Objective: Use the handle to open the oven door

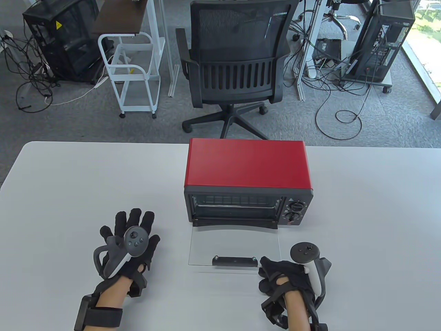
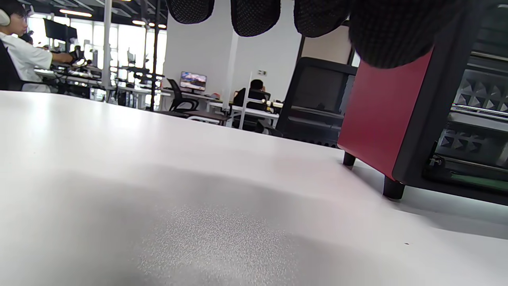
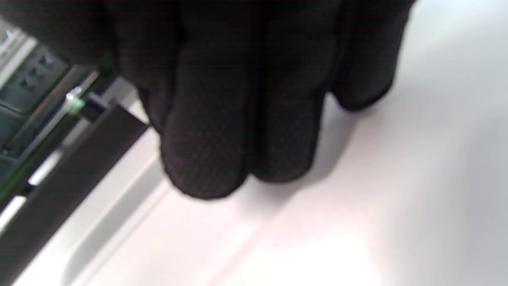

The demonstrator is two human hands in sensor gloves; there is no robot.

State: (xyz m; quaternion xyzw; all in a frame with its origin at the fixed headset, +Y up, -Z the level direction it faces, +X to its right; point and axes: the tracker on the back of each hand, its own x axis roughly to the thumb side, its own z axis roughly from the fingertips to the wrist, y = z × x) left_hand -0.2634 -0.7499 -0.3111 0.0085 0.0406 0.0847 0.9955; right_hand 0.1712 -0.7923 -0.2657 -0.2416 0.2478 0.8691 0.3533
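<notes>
Now right hand (image 1: 287, 276) curled beside handle (image 1: 234, 261)

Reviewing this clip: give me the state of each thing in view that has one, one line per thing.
oven door: fully open, folded down flat toward the person.
door handle: at the door's near edge, right hand's fingers at its right end.
right hand: fingers curled, beside the handle; whether it grips cannot be told.
left hand: fingers spread, flat on the table, holding nothing.
oven: upright, cavity exposed.
</notes>
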